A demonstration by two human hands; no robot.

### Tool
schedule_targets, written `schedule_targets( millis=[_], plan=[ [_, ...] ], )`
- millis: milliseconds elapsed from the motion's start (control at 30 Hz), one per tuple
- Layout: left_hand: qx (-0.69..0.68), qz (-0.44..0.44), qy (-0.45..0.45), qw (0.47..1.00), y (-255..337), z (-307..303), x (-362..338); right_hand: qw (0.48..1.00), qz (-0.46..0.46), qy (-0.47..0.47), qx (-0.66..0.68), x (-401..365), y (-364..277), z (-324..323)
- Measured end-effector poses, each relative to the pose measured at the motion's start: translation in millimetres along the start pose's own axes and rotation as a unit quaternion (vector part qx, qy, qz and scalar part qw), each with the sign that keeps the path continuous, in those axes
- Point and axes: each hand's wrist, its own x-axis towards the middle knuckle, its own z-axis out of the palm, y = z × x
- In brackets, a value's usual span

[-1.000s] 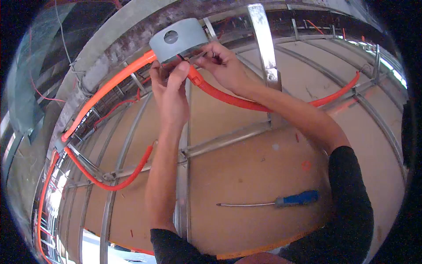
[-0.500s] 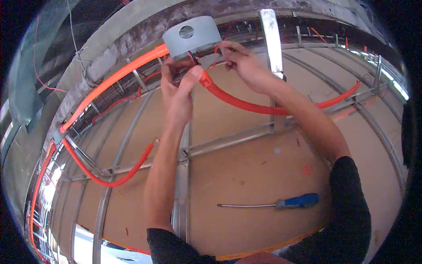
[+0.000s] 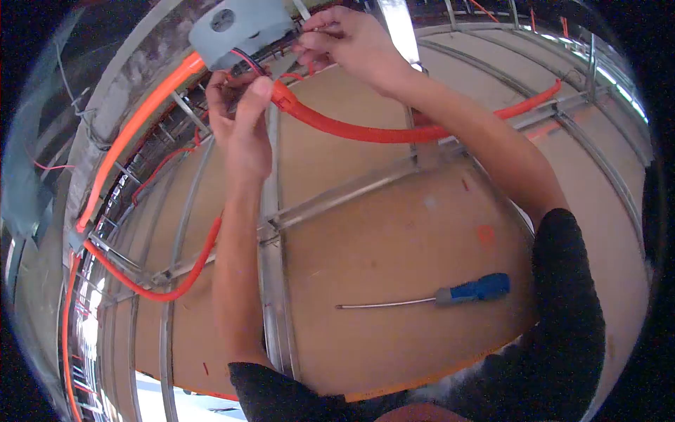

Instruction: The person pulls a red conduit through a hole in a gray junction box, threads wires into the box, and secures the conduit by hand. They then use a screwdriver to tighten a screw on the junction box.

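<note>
At your 4 o'clock, a screwdriver (image 3: pixel 444 296) (blue-handled, tip toward 9) lies on brown board (image 3: pixel 373 243); at your 7, a metal stud (image 3: pixel 277 302); at your 10, a grey beam (image 3: pixel 135 79).

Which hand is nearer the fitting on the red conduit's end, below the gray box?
Left. The left hand has its thumb right beside the fitting; the right hand is farther off, up and to the right, by the gray box's right side.

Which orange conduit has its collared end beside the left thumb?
The conduit passing behind the right forearm: its collar sits beside the left thumb. The one at the grey box and those at lower left lie farther off.
</note>
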Motion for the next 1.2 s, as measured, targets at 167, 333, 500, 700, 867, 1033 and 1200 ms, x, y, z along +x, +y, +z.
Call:
schedule_targets(
  millis=[167, 333, 500, 700, 867, 1033, 1200],
  plan=[
    [0.004, -0.004, 0.005, 1.0, -1, -1, 2, 0.994, 0.038, -0.015, 0.101, -1, -7, 4],
    [0.03, 0.005, 0.002, 1.0, 1, -1, 0, 0.996, 0.028, 0.005, 0.079, -7, -19, 5],
    [0.03, 0.016, 0.012, 0.999, -2, -4, 3, 0.996, -0.043, 0.019, 0.077, -5, -5, 6],
    [0.062, 0.024, 0.004, 0.998, -1, -3, 2, 0.994, -0.001, 0.028, 0.103, -7, -14, 12],
    [0.06, 0.04, 0.009, 0.997, -8, -7, 3, 0.974, 0.078, 0.019, 0.213, -1, -15, 11],
    [0.045, 0.03, 0.012, 0.998, -1, 0, -1, 0.987, 0.042, 0.018, 0.155, -5, -29, 12],
    [0.033, 0.035, 0.01, 0.999, -5, -4, 1, 0.987, 0.062, 0.017, 0.147, -4, -32, 11]
  ],
)
